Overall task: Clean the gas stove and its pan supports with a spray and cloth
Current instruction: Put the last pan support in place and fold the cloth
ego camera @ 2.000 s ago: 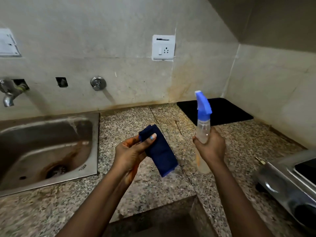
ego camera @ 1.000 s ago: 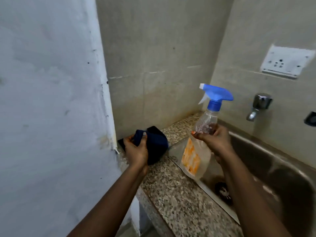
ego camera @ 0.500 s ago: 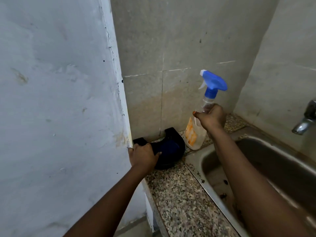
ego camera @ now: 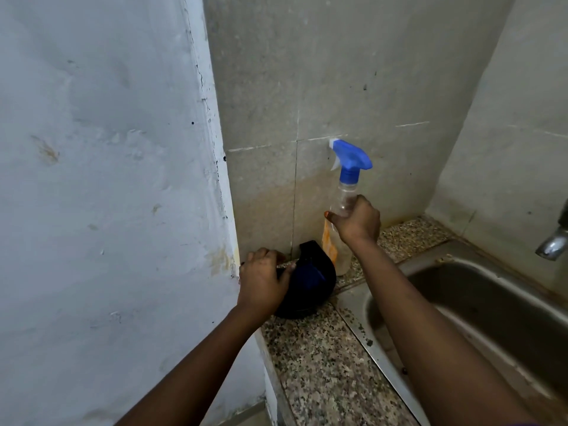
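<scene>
- The right hand (ego camera: 358, 221) curls its fingers round the neck of the spray bottle (ego camera: 341, 210), just under the blue trigger head; the grip is closed on the bottle.
- The spray bottle stands upright at about 12 o'clock from the frame's centre, its base on or just above the granite counter (ego camera: 319, 358), close to the tiled back wall (ego camera: 322, 87). The nozzle points toward 9 o'clock. An orange label shows on the bottle's lower body.
- The left hand (ego camera: 262, 279) rests on the dark blue cloth (ego camera: 310, 279), knuckles up, fingers bent over the cloth's left edge. Whether it truly grips the cloth or only presses it I cannot tell.
- The cloth lies bunched in the counter's far corner, at 9 o'clock from the bottle and just beside it, against the back wall and next to the painted side wall (ego camera: 107, 179).
- A steel sink (ego camera: 491, 305) is set into the counter at 4 o'clock from the bottle.
- A tap (ego camera: 554, 241) juts in from the right edge, at 3 o'clock, above the sink.
- The stove and its pan supports are out of view.
</scene>
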